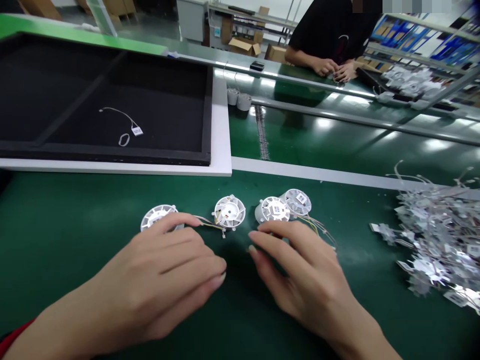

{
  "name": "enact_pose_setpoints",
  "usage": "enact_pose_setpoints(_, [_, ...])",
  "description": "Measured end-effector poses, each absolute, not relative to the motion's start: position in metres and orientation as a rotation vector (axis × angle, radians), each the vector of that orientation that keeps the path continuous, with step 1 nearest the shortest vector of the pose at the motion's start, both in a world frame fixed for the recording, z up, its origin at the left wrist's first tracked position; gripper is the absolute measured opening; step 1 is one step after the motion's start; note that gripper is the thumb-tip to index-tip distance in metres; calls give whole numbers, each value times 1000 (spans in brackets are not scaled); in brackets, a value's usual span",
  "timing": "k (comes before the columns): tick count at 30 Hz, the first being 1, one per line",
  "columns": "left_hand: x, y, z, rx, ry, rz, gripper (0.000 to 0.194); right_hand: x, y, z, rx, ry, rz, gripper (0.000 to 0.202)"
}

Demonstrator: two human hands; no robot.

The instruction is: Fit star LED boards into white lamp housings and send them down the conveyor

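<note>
Four small round white fan units stand in a loose row on the green work surface: one at the left point(159, 212), one in the middle point(229, 212), and two close together at the right, a nearer one point(275, 209) and a farther one point(298, 201). My left hand point(165, 280) is in front of the left fan, partly hiding it; its index finger is stretched out beside thin wires, the other fingers bent. My right hand point(305, 270) hovers before the right pair, thumb and fingertips apart, and I see nothing between them.
A heap of white parts with wires point(442, 240) lies at the right. At the left is a black tray point(168, 110) holding a wired tag point(137, 131) and a small ring point(124, 139). Two grey cylinders point(243, 102) stand farther back. Across the line, a person's hands point(337, 70) handle something small.
</note>
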State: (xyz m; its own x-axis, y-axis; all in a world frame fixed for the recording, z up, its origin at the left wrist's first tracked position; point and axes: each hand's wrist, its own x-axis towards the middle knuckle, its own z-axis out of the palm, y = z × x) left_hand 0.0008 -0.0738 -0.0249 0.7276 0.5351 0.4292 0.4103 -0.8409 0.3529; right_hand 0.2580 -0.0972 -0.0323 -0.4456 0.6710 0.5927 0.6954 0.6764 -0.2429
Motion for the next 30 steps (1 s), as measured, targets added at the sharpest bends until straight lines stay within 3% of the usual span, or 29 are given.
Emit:
enact_pose_setpoints(5, [-9, -62, -24, 2733, 1148, 943, 20, 240, -98, -38, -1077, -2276, 180, 24])
enact_pose_setpoints(11, [-10, -56, -38, 2791, 1174, 891, 15, 226, -93, -40, -940, -2338, 329, 40])
enact_pose_setpoints(19, [-32, -45, -51, 2968, 1312, 606, 32, 247, -97, -33, -1015, -2022, 541, 16])
enact_pose_setpoints(22, [-34, -43, -47, 2931, 1437, 675, 33, 249, -97, -29, -980, -1989, 693, 22])
enact_pose_setpoints(25, [-27, -47, -37, 2910, 1235, 756, 30, 247, -98, -31, -924, -2014, 819, 30])
enact_pose_setpoints(30, [-10, -58, -29, 2989, 665, 584, 30, 245, -102, -37, -853, -2072, 925, 39])
